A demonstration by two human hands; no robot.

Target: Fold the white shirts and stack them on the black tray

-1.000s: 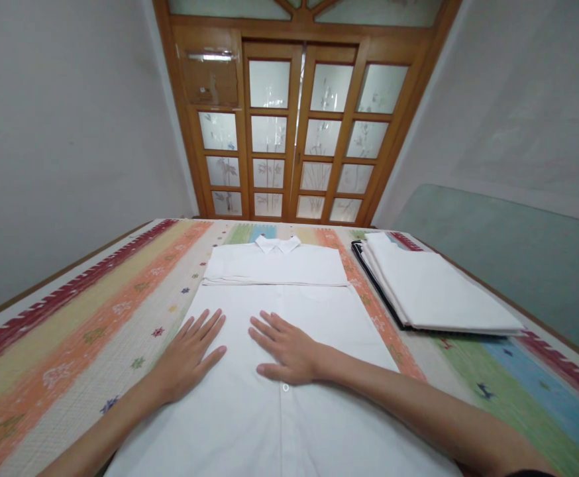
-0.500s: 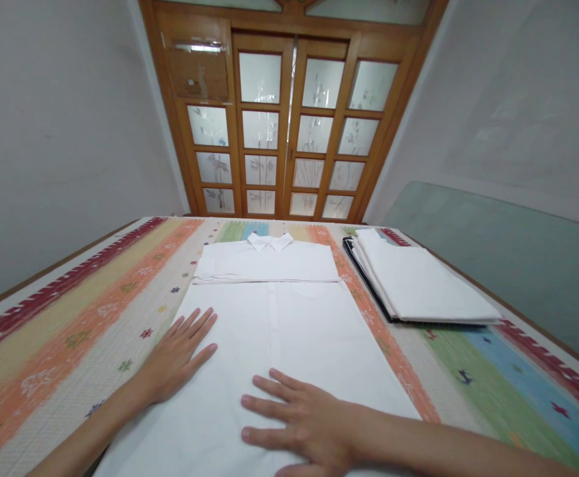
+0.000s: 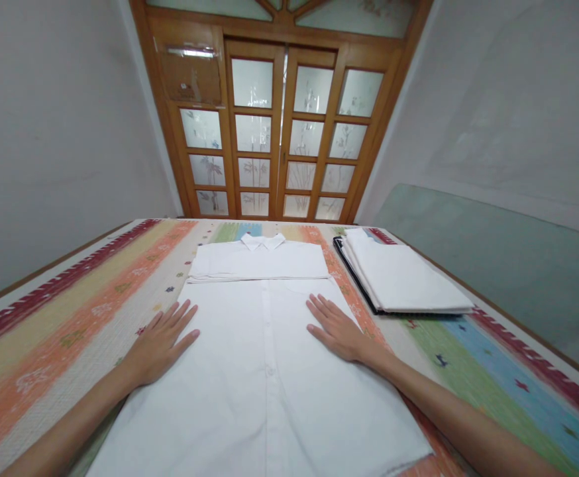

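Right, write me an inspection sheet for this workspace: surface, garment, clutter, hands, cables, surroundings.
Surface: striped, patterned cover, multicoloured.
Garment: white shirt laid button side up, collar at the far end, layered fold across it just below.
Clutter: folded white pile on a black-edged item, right of the shirt.
Left hand: palm down, fingers spread, at the shirt's left edge.
Right hand: palm down, at the shirt's right side.
Cables: nothing seen.
Surroundings: wooden doors with patterned panes, pale walls, greenish panel at right.
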